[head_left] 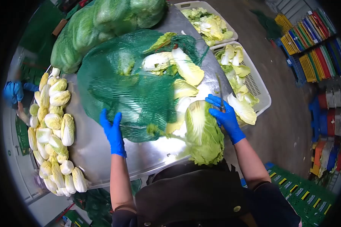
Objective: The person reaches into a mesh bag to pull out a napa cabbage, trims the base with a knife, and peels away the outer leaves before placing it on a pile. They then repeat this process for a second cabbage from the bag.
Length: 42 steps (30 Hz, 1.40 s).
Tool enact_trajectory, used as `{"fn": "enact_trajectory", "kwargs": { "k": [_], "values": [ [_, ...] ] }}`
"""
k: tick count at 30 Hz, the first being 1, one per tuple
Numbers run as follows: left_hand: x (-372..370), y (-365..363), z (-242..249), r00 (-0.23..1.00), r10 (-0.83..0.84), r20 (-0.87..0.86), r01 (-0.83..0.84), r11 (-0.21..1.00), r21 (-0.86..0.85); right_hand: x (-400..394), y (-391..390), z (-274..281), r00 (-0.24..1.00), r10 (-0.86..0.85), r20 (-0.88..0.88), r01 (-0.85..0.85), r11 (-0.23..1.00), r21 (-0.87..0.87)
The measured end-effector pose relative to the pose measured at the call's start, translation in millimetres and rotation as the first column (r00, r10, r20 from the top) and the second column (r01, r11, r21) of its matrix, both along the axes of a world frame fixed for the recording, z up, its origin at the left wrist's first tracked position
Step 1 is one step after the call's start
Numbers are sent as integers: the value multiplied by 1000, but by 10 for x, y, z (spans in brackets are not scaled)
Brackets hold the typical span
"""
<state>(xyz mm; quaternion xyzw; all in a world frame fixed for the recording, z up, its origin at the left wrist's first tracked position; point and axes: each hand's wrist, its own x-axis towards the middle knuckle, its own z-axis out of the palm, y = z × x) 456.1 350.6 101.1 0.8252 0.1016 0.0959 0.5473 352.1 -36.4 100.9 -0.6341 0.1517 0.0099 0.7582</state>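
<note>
A large Chinese cabbage (203,132) with green outer leaves lies at the table's front edge, its pale base pointing away from me. My right hand (228,120), in a blue glove, rests against its right side and holds a knife (222,101), blade pointing up and away. To the left, my left hand (114,133), also gloved, has thumb and fingers apart and grips nothing. It is beside the near edge of a green net bag (129,94) spread over the table. Loose cabbage leaves (188,70) lie on and beside the net. A blurred leaf hangs left of the cabbage.
Trimmed cabbages (53,121) are piled along the metal table's (93,159) left side. A full net sack (106,28) lies at the back. Crates of leaves (263,90) stand at the right. Another person's blue sleeve (13,92) shows far left; stacked crates (322,62) stand far right.
</note>
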Motion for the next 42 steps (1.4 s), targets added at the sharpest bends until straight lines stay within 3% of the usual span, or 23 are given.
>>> {"fn": "enact_trajectory", "kwargs": {
  "k": [2, 4, 6, 8, 9, 10, 11, 13, 14, 16, 17, 19, 20, 21, 22, 23, 24, 25, 27, 29, 31, 32, 42],
  "values": [
    [-197, -409, 658, 968, -41, 246, -49, 934, 353, -38, 4, -20, 1000, -26, 8, 26, 1000, 2],
    [-541, -875, 1183, 905, -250, 345, 72, 888, 455, -100, 65, 21, 988, -145, 43, 148, 987, -66],
    [-872, -1283, 1257, 826, -529, 197, 464, 835, 297, -208, -28, -138, 972, -234, -33, 230, 968, -100],
    [-1044, -1621, 999, 797, -603, 28, 588, 786, 191, -342, -184, -393, 933, -293, -208, 279, 956, -94],
    [-1072, -1769, 828, 820, -519, -242, 475, 852, -219, -358, -227, -364, 933, -293, -209, 280, 956, -91],
    [-1042, -1885, 618, 710, -493, -502, 191, 822, -537, -366, -265, -292, 932, -185, -313, 189, 982, -20],
    [-902, -1939, 333, 517, -587, -622, -38, 711, -702, -381, -297, -220, 911, -68, -406, 102, 993, 62],
    [-952, -2178, -79, 580, -638, -507, -336, 380, -862, -284, -290, -105, 946, -21, -325, 52, 995, 86],
    [-877, -2258, -6, 580, -641, -503, -331, 379, -864, -229, -291, -73, 971, -47, -235, 67, 995, 77],
    [-675, -2334, 364, 708, -600, -372, -30, 501, -865, -217, -176, -141, 993, -109, -51, 116, 981, 153],
    [-571, -2369, 527, 773, -594, -223, 172, 534, -828, -220, -35, -263, 979, -201, 23, 174, 895, 411],
    [-335, -2214, 599, 733, -656, -180, 548, 727, -414, -353, 55, -372, 988, -141, -70, 157, 856, 493],
    [-241, -2158, 606, 730, -659, -181, 553, 725, -411, -431, 23, -307, 980, -48, -195, 128, 897, 422],
    [-170, -2108, 605, 697, -694, -181, 711, 701, 50, -435, -44, -268, 979, -54, -197, 134, 896, 424],
    [-134, -2103, 593, 660, -724, -200, 706, 507, 495, -426, -122, -218, 966, -86, -242, 170, 922, 349],
    [-128, -2138, 503, 627, -684, -373, 753, 408, 517, -411, -202, -180, 951, -120, -284, 199, 943, 267],
    [-174, -2191, 444, 638, -666, -386, 723, 347, 597, -342, -226, -385, 979, -189, 71, 200, 961, -189],
    [-225, -2234, 408, 650, -648, -396, 687, 280, 670, -404, -314, -522, 979, -194, 67, 204, 960, -194],
    [-266, -2230, 385, 657, -627, -419, 690, 278, 668, -342, -421, -167, 972, -39, 231, 193, 696, -691],
    [-243, -2229, 368, 672, -599, -435, 686, 283, 671, -265, -361, -62, 987, -9, 161, 120, 707, -697],
    [-242, -2197, 353, 675, -632, -382, 681, 333, 653, -249, -252, -89, 988, 113, -108, -156, 737, -658],
    [-213, -2187, 339, 678, -628, -381, 679, 338, 652, -228, -202, -86, 983, 92, -158, -175, 726, -665],
    [-34, -2143, 260, 640, -643, -420, 735, 353, 579, -60, -132, 30, 946, 176, -271, -312, 711, -630]
  ]
}}
